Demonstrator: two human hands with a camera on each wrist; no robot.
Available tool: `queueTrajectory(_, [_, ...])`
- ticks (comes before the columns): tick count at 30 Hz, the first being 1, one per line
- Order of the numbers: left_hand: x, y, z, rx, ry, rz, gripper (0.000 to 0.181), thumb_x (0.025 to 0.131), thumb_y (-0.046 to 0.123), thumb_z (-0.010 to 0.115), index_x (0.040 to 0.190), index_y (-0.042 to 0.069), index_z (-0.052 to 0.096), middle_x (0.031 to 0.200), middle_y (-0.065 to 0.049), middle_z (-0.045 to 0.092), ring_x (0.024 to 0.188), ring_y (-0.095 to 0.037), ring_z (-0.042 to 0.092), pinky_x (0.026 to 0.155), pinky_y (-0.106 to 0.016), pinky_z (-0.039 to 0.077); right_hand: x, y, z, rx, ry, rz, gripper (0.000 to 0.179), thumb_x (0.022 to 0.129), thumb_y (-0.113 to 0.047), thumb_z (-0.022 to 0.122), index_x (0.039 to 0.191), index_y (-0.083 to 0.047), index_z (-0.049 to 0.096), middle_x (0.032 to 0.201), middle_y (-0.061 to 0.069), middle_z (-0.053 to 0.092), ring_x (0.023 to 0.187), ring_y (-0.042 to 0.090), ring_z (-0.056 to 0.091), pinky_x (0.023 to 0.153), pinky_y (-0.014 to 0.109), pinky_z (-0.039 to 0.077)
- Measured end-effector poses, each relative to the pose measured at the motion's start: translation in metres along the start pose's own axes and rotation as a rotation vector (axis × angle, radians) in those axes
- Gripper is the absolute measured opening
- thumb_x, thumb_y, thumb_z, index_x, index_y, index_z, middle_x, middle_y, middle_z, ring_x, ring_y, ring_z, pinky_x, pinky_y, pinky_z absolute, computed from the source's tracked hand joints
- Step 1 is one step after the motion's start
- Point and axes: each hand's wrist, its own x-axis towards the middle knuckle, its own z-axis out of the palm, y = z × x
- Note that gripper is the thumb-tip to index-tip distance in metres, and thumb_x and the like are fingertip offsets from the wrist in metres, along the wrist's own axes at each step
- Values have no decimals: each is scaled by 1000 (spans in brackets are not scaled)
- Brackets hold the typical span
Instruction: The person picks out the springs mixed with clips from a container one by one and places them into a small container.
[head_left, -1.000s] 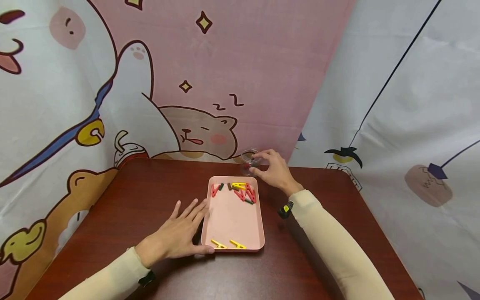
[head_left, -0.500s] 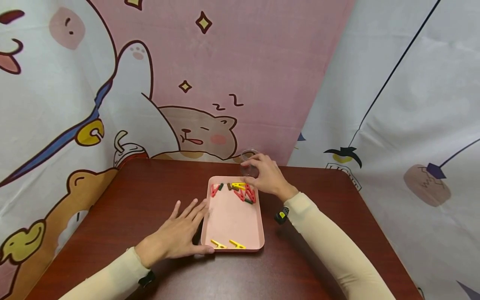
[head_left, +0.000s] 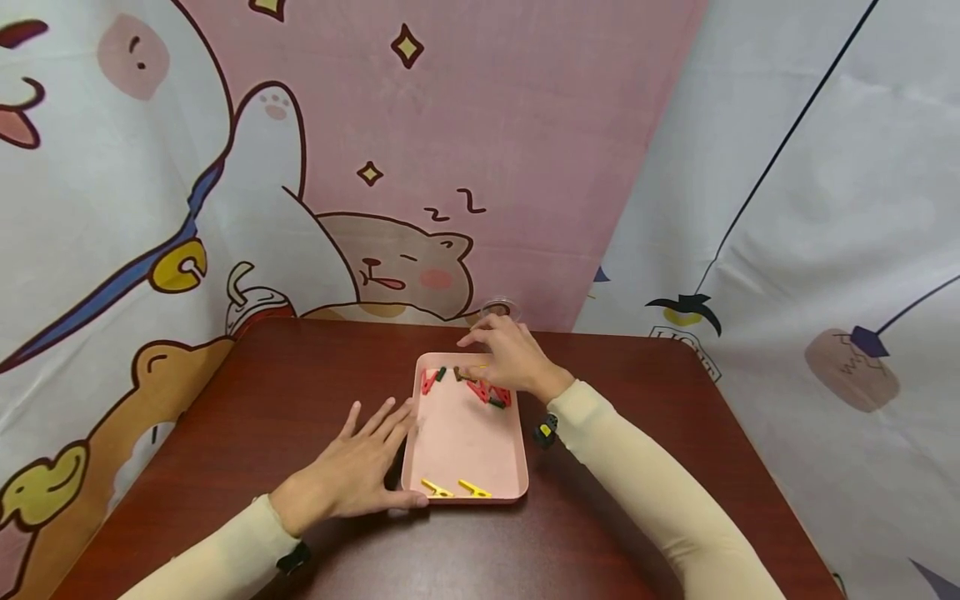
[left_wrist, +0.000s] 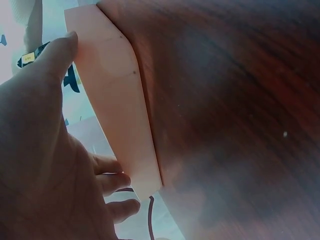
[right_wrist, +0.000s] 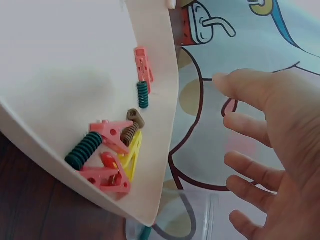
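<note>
A pink tray (head_left: 465, 442) lies on the table. My left hand (head_left: 352, 475) rests spread along its left side, thumb at the near corner and fingertips at the rim. Over the far end of the tray hovers my right hand (head_left: 513, 360), fingers apart and nothing held. Below it, the right wrist view shows red clips (right_wrist: 112, 135), a yellow clip (right_wrist: 134, 156), dark green ribbed coils (right_wrist: 84, 151) and brown ribbed pieces (right_wrist: 130, 134) bunched in the corner. One more red clip (head_left: 428, 382) lies at the far left, and two yellow clips (head_left: 475, 489) lie at the near end.
A clear round jar (head_left: 498, 308) stands just behind the tray, partly hidden by my right hand. Something green shows in it in the right wrist view. A cartoon-printed cloth (head_left: 525, 167) hangs along the back edge of the dark wooden table (head_left: 315, 375).
My right hand has moved from the jar toward me and left, over the clips at the tray's far end. My left hand and the tray have stayed in place.
</note>
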Motion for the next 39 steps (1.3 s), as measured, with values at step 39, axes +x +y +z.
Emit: queueTrajectory(39, [-1, 3, -1, 7, 1, 7, 130, 94, 98, 63, 182, 5, 38, 196, -14, 26, 181, -45, 27, 139, -85, 20, 29, -13, 48, -93, -218, 47, 41, 99, -42, 92, 137, -26, 88, 141, 0, 76, 141, 29, 63, 116, 60, 53])
